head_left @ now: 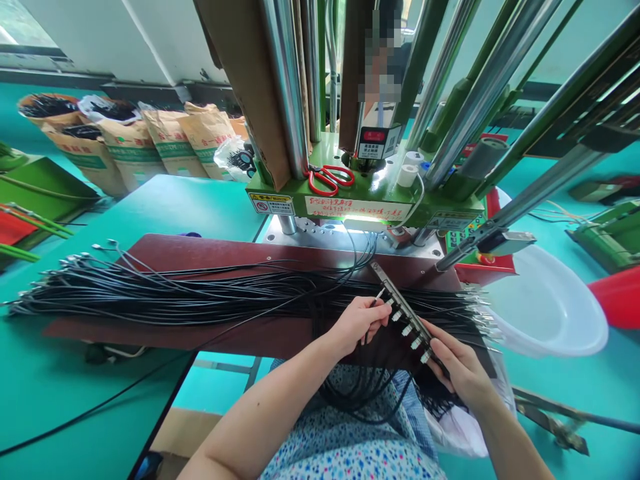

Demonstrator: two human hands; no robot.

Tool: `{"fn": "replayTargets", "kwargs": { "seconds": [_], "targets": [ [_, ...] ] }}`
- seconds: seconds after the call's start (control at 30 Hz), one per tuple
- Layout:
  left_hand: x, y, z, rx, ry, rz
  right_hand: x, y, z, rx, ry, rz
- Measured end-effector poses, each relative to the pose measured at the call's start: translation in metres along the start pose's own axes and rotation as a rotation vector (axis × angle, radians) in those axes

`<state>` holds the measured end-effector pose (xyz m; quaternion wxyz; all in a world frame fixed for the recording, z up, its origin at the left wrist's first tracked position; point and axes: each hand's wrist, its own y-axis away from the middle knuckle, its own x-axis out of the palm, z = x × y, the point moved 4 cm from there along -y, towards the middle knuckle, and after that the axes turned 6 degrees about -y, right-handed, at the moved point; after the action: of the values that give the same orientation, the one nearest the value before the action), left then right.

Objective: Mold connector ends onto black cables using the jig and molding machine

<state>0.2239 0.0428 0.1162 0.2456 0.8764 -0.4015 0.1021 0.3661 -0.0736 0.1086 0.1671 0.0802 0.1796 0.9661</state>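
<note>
My right hand (457, 367) grips the lower end of a long metal bar (403, 310), which slants over the cable pile. Several pale connectors (407, 330) stick out along the bar's left side. At its upper part, my left hand (361, 323) pinches a thin black cable near a connector. Black cables (357, 393) hang in loops below my left hand, over my lap. A thick bundle of black cables (200, 293) with metal ends lies across the brown board (155, 250), beyond and beside both hands.
A green press (285, 212) with upright steel rods stands just beyond the board. Red-handled scissors (330, 180) lie on it. A white tub (545, 307) is at the right. Paper sacks (120, 150) stand at the back left. A cable trails over the teal table (50, 380).
</note>
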Motion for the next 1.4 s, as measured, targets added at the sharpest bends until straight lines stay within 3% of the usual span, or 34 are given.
{"fn": "replayTargets", "kwargs": {
  "seconds": [0.1, 0.23, 0.43, 0.53, 0.67, 1.0, 1.13, 1.4],
  "targets": [
    [-0.003, 0.000, 0.003, -0.007, -0.029, -0.002, -0.001, -0.002, -0.002, -0.018, 0.020, 0.043],
    [-0.004, -0.001, 0.007, -0.010, -0.055, -0.092, 0.000, -0.006, -0.006, -0.032, 0.079, 0.129],
    [-0.005, 0.002, -0.002, 0.142, 0.020, -0.223, 0.001, -0.001, 0.001, 0.020, 0.019, -0.013],
    [-0.006, 0.004, -0.004, 0.125, 0.056, -0.178, 0.000, 0.002, 0.005, 0.001, 0.011, -0.046],
    [-0.006, 0.004, -0.004, 0.075, 0.064, -0.091, 0.001, 0.001, 0.004, 0.005, 0.013, 0.007],
    [-0.007, 0.003, -0.007, 0.016, 0.091, -0.042, 0.001, -0.001, 0.002, -0.004, 0.055, 0.078],
    [-0.007, 0.002, -0.004, 0.013, 0.078, -0.066, 0.003, 0.000, 0.002, -0.010, 0.065, 0.029],
    [-0.011, 0.000, -0.001, 0.052, -0.028, -0.206, 0.010, -0.001, 0.002, -0.044, 0.172, 0.098]
  ]
}}
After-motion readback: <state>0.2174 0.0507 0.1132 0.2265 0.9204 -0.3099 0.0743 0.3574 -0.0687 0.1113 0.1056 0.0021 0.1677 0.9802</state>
